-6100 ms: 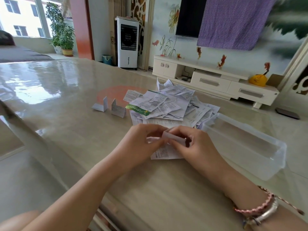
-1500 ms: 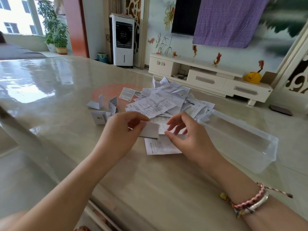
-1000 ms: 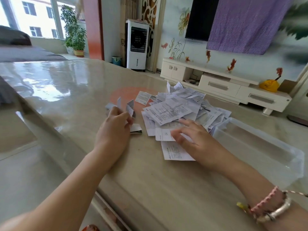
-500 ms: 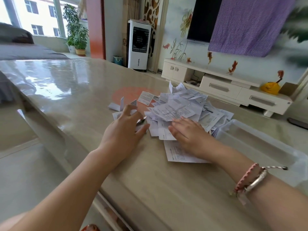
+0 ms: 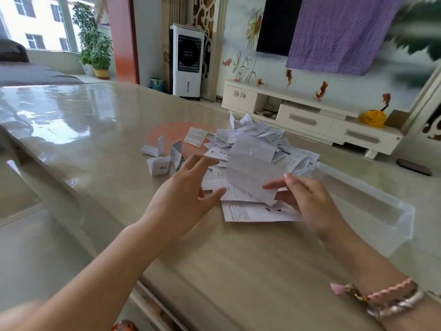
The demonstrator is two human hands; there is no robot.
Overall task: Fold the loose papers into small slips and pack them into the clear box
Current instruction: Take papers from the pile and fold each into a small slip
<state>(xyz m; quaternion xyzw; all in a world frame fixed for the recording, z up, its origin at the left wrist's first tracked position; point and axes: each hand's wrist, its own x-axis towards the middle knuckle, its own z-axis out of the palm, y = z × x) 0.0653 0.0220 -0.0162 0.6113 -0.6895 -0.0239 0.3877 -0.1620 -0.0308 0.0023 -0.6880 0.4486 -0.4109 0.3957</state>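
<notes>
Lifting one creased white printed sheet [image 5: 253, 170] off the heap with the right hand [image 5: 310, 201], thumb and fingers [image 5: 274, 185] pinching its lower edge so that the paper stands up, tilted, facing the head camera; probably raised this way to bring it clear of the others and to offer a free edge for the first fold. Left hand [image 5: 183, 194] hovering just beside the sheet's left edge, fingers spread wide and gripping nothing, thumb pointing toward the paper; seemingly poised to take the opposite side. Behind and under the raised sheet, a loose pile of white receipts and leaflets [image 5: 257, 139], spread on the glossy beige stone surface [image 5: 83, 130] within easy reach of both hands. Nearest the body, one flat white printed page [image 5: 253, 212], lying under the raised sheet's lower corner. Left of the pile, a small cluster of folded white paper slips [image 5: 164, 156], some standing tent-like on their creases, set apart from the pile, perhaps to keep finished work away from unfolded stock. Right of the pile, touching its edge, a clear rectangular plastic box [image 5: 372, 206], open-topped, with no slips visible inside; so packing apparently not yet begun, with most of the folding left to do.
</notes>
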